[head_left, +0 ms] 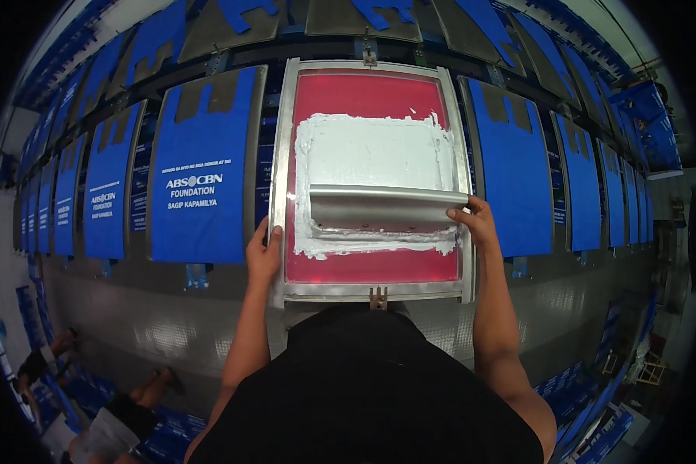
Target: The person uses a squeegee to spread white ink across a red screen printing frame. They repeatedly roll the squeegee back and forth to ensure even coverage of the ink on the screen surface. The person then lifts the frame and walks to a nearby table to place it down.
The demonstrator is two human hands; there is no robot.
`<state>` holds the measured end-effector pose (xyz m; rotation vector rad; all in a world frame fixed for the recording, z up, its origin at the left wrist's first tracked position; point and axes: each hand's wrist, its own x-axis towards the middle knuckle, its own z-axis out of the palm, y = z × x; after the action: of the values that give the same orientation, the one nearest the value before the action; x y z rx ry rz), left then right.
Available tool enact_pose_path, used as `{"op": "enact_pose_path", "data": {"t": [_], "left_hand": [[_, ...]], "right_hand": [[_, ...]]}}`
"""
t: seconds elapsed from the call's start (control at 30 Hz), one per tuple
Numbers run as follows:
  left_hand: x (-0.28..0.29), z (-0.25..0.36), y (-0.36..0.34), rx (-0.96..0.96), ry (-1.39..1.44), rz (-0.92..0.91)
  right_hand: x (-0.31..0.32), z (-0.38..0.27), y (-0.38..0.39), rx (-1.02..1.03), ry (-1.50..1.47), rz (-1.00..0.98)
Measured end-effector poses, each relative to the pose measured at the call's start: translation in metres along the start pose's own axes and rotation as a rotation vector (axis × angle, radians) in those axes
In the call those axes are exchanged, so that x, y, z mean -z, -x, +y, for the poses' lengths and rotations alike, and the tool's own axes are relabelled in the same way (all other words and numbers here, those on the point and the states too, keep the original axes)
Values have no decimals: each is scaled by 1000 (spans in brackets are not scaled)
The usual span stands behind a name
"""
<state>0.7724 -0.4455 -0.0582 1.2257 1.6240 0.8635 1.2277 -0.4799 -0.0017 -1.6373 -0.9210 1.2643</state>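
A screen printing frame (281, 155) with silver metal rails lies in front of me. Its mesh is red (363, 93) around a broad patch of thick white ink (373, 147), heaped unevenly along the edges. Across the lower part of that patch rests a wide metal squeegee (387, 207), lying crosswise. My right hand (478, 222) pinches the squeegee's right end, thumb on the near side. At the left rail, my left hand (263, 251) grips the frame, its thumb against the metal and its other fingers partly hidden.
Boards with blue printed cloth pieces (201, 155) line both sides, and more (510, 162) stand to the right. A further row lies beyond the frame. Metal clamps (378, 298) sit at the frame's near edge. Other people (112, 425) are at the lower left.
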Motion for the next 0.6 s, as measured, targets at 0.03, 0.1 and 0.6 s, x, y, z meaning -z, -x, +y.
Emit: {"op": "enact_pose_path", "data": {"t": [0.03,0.1,0.6], "left_hand": [[-1,-2,1,-3,-14,6],[-2,-5,-5,-3,4,10],[-19,-37,-7,64,1,50]], "right_hand": [[1,0,0,8,23,-4],[2,-2,-4,20,66,-11],[2,58,-21,3,28,-69]]}}
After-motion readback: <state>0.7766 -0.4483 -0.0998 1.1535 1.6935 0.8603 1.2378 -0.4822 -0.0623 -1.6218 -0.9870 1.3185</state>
